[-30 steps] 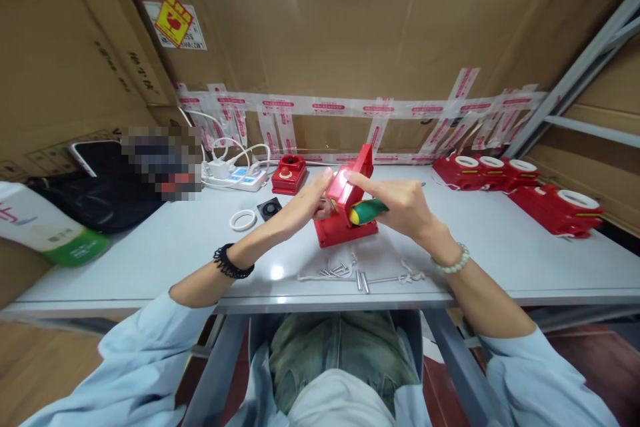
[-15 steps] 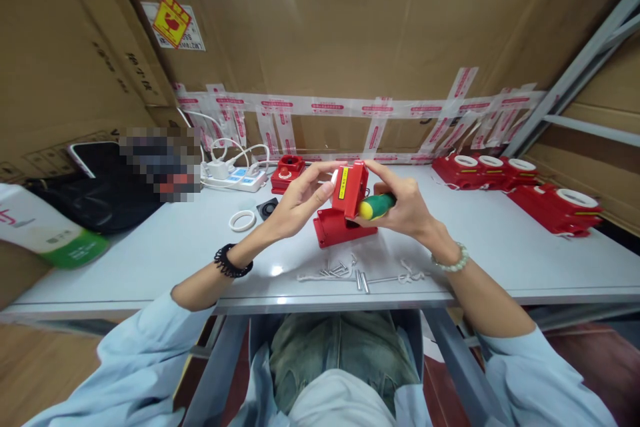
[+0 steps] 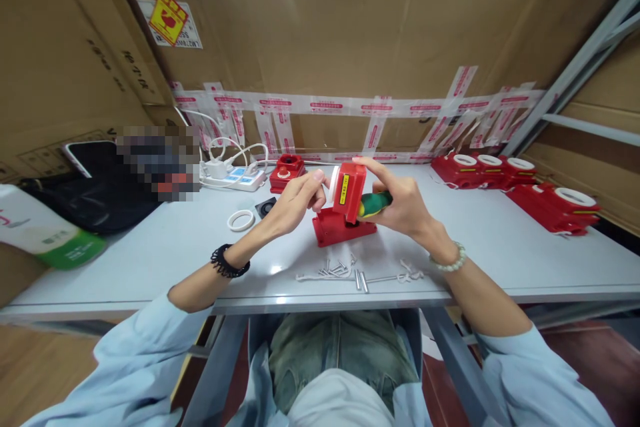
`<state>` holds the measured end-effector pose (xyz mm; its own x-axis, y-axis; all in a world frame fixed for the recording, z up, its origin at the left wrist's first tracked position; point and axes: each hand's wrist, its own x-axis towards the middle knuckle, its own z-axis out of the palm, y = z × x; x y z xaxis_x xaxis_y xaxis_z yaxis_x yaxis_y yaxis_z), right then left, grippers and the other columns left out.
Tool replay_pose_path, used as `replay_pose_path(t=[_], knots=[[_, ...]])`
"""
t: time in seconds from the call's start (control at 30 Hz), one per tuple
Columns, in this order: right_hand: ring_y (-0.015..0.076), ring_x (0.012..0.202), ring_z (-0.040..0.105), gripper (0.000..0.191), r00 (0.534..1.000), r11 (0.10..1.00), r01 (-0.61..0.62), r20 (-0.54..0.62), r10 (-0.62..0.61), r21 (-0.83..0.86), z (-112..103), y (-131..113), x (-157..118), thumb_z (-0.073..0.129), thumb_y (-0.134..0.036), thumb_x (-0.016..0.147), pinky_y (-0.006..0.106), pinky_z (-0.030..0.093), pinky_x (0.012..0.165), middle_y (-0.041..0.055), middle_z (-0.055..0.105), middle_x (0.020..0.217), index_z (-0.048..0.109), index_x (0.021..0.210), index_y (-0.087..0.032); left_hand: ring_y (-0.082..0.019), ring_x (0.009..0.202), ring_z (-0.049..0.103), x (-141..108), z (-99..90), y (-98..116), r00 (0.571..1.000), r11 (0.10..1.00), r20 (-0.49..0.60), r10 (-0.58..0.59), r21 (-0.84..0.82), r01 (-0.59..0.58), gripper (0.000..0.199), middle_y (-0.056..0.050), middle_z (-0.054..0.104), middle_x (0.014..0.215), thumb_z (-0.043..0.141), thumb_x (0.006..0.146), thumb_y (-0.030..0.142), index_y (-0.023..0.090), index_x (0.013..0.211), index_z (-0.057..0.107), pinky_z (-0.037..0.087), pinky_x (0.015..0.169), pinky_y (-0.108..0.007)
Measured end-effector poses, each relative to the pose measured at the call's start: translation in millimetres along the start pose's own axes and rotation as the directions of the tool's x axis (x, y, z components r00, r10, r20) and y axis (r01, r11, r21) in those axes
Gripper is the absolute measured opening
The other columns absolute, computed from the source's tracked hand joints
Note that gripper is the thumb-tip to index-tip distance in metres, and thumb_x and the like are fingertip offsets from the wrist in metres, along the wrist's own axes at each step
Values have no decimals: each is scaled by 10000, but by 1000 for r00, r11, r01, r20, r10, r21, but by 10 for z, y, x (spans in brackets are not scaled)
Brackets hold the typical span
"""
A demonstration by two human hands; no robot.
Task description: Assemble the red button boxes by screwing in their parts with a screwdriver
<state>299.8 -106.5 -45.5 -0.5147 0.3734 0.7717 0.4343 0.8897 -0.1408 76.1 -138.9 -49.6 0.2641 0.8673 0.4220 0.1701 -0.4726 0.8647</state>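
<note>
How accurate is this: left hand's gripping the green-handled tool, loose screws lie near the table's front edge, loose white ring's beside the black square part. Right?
One error: the head view shows the green-handled tool gripped in the right hand, not the left hand. Loose screws near the front edge of the table and loose white ring beside the black square part stand.

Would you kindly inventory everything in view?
Housing: one, red, between hands
Screwdriver: one, green, right hand
Base: one, red, below housing
Casing: one, red, rear
Screws: several, silver, front
String: uncertain count, white, front
Ring: one, white, left
Square part: one, black, left
Power strip: one, white, rear
Ringed units: four, red, right
Pouch: one, white-green, left
Cardboard panels: several, brown, around
Table: one, white, beneath
Left hand: one, bare, near housing
Right hand: one, bare, holding screwdriver
</note>
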Motion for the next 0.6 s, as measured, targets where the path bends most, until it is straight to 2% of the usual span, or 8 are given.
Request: replay_pose_path(t=[0.1,0.17,0.27,0.33,0.4,0.47,0.6], knots=[[88,479,400,747,999,999,-48,8,47,14,-9,9,2,719,-476,740,232,353,515,-84,460,579,491,1379,-165,-118,539,406,1,-21,-20,1000,999,-7,25,28,-25,572,20,452,548,339,974,620,166,701,555,339,578,-287],[92,479,399,753,998,998,-67,9,67,7,1,16,2,714,-484,736,240,353,520,-86,455,574,489,1381,-167,-127,597,453,5,-36,-44,994,996,-67,82,31,-80,537,2,500,613,367,980,583,166,712,573,373,616,-290],[92,476,387,763,996,996,-83,24,82,21,24,23,-1,713,-488,728,245,359,527,-89,458,568,488,1384,-169,-160,829,572,13,-51,-70,969,977,-127,211,6,-212,357,-50,638,935,495,952,516,181,934,618,449,741,-298],[92,471,378,772,996,996,-88,28,87,30,32,24,-2,714,-494,723,247,362,530,-92,457,564,485,1386,-173,-196,1032,591,15,-48,-73,959,960,-72,274,-45,-278,333,-75,620,1195,557,932,465,214,1150,580,479,859,-326],[93,471,375,768,995,995,-97,19,97,27,28,21,-1,714,-490,722,250,363,532,-94,450,560,484,1386,-179,-221,1148,572,12,-37,-68,954,950,-11,299,-91,-299,364,-88,578,1309,584,926,406,225,1240,545,480,944,-357],[95,474,376,768,993,993,-117,6,117,28,14,18,4,725,-480,716,252,364,534,-95,437,560,485,1384,-186,-225,1159,574,8,-28,-69,958,952,26,287,-115,-282,362,-93,577,1312,606,917,355,219,1247,543,489,958,-366],[95,474,352,773,989,988,-146,-4,146,54,-14,11,13,744,-458,701,251,355,523,-100,402,557,485,1380,-197,-208,1057,600,8,-42,-104,974,967,45,222,-135,-214,470,-85,616,1198,632,899,343,225,1330,485,509,893,-349]])
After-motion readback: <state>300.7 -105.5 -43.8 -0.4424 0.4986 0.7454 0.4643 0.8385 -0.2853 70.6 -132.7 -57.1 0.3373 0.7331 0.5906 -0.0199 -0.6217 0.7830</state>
